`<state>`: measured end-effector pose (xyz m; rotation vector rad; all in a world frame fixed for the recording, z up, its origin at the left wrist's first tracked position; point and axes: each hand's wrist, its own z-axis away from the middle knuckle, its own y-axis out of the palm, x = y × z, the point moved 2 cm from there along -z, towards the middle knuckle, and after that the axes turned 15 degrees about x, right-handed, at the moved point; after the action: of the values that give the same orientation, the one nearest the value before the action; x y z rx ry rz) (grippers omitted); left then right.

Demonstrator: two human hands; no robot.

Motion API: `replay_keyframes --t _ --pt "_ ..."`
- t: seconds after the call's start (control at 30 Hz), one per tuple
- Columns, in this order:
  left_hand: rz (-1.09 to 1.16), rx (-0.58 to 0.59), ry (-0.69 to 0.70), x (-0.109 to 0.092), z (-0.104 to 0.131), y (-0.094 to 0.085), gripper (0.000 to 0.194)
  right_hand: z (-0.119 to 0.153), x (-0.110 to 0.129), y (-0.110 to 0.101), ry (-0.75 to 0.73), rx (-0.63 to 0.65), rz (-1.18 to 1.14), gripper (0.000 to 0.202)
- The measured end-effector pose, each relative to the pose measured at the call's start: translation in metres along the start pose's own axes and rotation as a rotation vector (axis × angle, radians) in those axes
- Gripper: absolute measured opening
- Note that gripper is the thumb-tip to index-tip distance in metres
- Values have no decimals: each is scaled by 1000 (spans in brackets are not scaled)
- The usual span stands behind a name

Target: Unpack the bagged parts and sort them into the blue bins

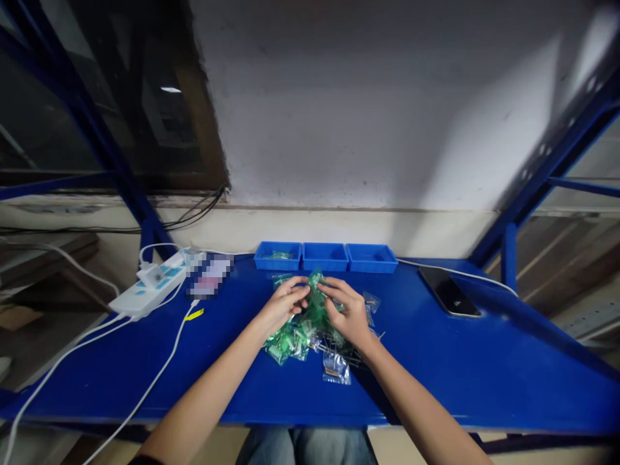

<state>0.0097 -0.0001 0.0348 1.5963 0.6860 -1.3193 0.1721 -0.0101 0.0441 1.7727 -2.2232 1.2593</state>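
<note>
Above a pile of small packets, a crinkled green plastic bag (316, 281) is raised between both hands. My left hand (285, 302) is closed, its thumb and fingertips pinching the bag's left side. From the right, my right hand (347, 309) grips the same bag between thumb and bent fingers. Below lie several green packets (285, 342) with pale pieces inside. Nearer the front edge is a clear packet (336, 369) of small brownish metal-looking parts. Loose thin rods or screws (346, 349) are partly hidden under my right hand.
Three blue bins stand along the wall: the left bin (278, 264) has small green-tinted items in it, beside a middle bin (324, 266) and a right bin (372, 267). A phone (450, 292) lies right; a white power strip (148, 287) with cables lies left on the blue table (484, 374).
</note>
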Motion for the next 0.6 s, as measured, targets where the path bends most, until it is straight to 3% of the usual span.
replay_keyframes --t 0.17,0.33,0.5,0.6 --pt "-28 18 -39 0 -6 -13 36 -1 0 -1 123 87 -78 29" --pt "-102 97 38 -16 -2 -23 23 -1 -2 5 285 85 -391 35" --pt "-195 178 94 -19 4 -29 10 -2 1 17 420 138 -276 29" --pt "-332 151 130 -15 15 -30 11 -1 3 26 497 176 -380 42"
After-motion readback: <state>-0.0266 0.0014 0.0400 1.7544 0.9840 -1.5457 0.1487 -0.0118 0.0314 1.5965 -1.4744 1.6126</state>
